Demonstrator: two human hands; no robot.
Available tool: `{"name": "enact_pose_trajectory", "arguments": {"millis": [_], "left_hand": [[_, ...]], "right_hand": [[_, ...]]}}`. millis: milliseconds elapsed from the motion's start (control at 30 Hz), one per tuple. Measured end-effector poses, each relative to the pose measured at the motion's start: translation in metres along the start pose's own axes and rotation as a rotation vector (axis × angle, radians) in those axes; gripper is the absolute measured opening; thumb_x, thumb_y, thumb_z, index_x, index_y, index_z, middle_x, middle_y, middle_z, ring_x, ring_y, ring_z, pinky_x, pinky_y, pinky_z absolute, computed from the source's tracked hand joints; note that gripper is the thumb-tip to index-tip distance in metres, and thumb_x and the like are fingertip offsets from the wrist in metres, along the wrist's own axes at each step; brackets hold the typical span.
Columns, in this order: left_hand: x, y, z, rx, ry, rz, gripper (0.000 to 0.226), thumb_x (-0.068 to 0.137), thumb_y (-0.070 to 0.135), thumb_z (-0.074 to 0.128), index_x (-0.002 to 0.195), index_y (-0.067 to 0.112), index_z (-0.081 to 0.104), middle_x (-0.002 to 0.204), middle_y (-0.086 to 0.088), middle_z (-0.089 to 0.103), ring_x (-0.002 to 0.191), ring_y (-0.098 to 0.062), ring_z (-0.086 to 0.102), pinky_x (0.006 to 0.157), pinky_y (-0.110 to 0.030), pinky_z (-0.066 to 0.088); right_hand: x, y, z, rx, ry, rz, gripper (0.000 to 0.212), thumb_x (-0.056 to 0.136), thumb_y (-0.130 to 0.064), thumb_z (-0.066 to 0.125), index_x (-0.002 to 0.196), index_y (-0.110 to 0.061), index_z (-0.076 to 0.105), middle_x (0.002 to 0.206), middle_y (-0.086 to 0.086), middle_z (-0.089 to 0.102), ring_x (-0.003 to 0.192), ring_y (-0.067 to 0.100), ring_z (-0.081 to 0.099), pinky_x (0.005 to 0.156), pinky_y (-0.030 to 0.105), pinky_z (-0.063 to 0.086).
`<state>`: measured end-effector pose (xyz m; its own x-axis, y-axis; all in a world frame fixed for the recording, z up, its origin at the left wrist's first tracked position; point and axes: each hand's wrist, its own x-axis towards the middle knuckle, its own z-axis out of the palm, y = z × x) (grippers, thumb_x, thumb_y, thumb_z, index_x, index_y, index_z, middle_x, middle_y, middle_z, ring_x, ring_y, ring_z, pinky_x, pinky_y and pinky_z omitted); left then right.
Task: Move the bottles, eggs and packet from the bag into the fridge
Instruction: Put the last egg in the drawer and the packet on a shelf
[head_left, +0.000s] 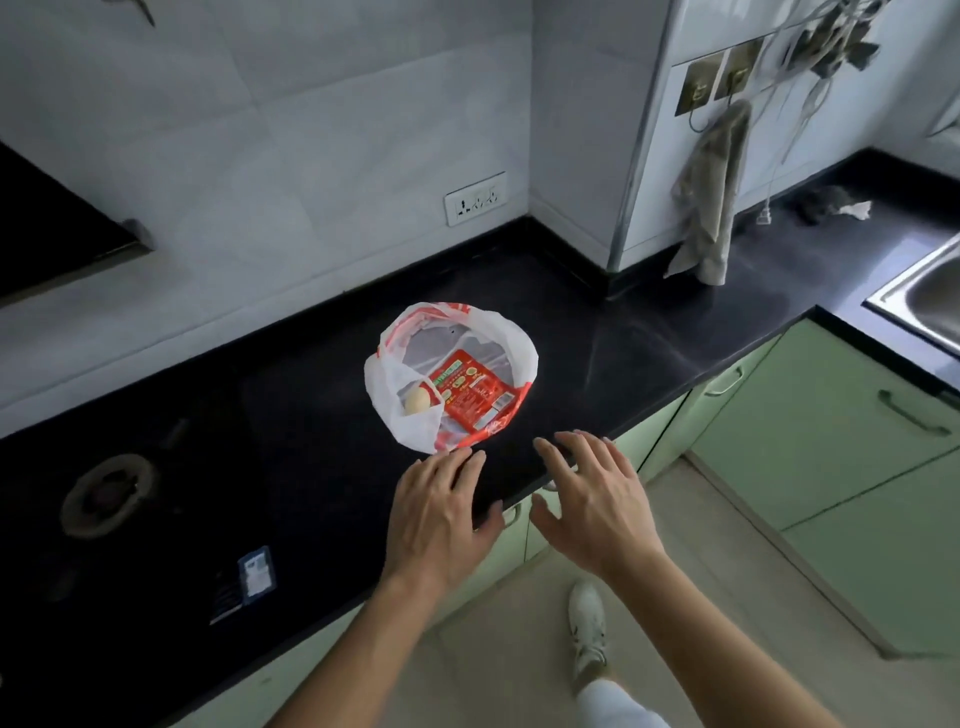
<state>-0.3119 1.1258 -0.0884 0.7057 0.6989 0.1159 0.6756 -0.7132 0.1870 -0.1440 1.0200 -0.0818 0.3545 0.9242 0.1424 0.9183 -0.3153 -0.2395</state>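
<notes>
A white and red plastic bag (498, 338) lies open on the black countertop (623, 343). Inside it I see a red packet (474, 392) lying flat and one pale egg (417, 401) to its left, partly tucked under a fold of the bag. No bottle and no fridge are in view. My left hand (441, 512) hovers just in front of the bag, fingers spread and straight, holding nothing. My right hand (592, 501) is beside it over the counter's front edge, fingers also spread and empty.
A gas burner (106, 501) is set in the counter at the left. A steel sink (930, 291) is at the right edge. A cloth (709, 202) hangs from a hook. Green cabinet doors (831, 426) run below, and a wall socket (474, 199) is behind the bag.
</notes>
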Motion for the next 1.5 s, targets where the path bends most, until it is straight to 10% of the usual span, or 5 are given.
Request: {"name": "enact_pose_trajectory", "arguments": {"millis": [567,833,1333,1500], "left_hand": [[0.126,0.019,0.016,-0.048,0.055,-0.432,0.058,0.086,0.052,0.060,0.133,0.019,0.055,0.128,0.001,0.064,0.116,-0.016,0.060,0.096,-0.036,0.052],[0.136,-0.017,0.027,-0.219,0.082,-0.628,0.045,0.088,0.035,0.066,0.129,0.018,0.054,0.123,-0.003,0.063,0.111,-0.020,0.056,0.087,-0.032,0.050],[0.175,-0.093,0.077,-0.326,-0.016,-0.825,0.034,0.089,0.029,0.066,0.119,0.013,0.060,0.118,-0.005,0.058,0.108,-0.020,0.058,0.087,-0.034,0.052],[0.177,-0.106,0.095,-0.349,-0.015,-0.836,0.035,0.082,0.038,0.075,0.109,0.019,0.062,0.107,0.001,0.059,0.101,-0.016,0.058,0.081,-0.031,0.053]], "right_hand": [[0.195,0.089,0.001,0.062,-0.128,-0.327,0.056,0.090,-0.054,0.041,0.127,-0.017,0.059,0.125,0.009,0.065,0.118,0.030,0.061,0.103,0.048,0.048],[0.223,0.073,0.033,0.118,-0.240,-0.367,0.051,0.089,-0.048,0.059,0.130,-0.018,0.053,0.125,0.008,0.061,0.106,0.028,0.064,0.078,0.043,0.057],[0.254,0.053,0.121,0.408,-0.486,0.032,0.039,0.097,-0.039,0.056,0.130,-0.019,0.050,0.115,0.003,0.055,0.085,0.015,0.058,0.063,0.024,0.048],[0.257,0.044,0.140,0.381,-0.506,0.114,0.055,0.089,-0.056,0.063,0.131,-0.024,0.048,0.127,0.003,0.055,0.112,0.025,0.060,0.081,0.044,0.060]]}}
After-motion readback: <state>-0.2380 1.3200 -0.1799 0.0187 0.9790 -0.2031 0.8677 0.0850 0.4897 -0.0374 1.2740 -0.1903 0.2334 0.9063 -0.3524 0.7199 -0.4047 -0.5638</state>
